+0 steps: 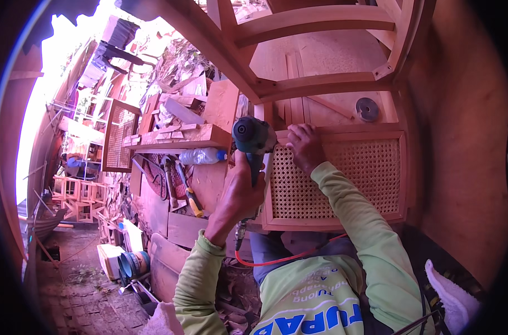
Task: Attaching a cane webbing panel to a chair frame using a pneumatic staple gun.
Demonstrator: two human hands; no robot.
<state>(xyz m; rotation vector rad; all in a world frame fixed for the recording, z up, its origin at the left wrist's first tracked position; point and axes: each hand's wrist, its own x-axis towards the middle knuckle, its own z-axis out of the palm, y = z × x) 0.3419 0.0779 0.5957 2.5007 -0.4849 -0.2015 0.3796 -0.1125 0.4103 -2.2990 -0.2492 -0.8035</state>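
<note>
Mid-frame, I see one tool (250,136) enclosed by the left hand (239,192); the right hand (307,148) curls at the upper-left corner of one panel (298,195), its hold unclear.

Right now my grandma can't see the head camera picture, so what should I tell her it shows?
A person's left hand grips a power tool near a wooden-framed woven panel, and the right hand touches the panel's frame. To the left, a clear bottle and hand tools lie near wood scraps.
</note>
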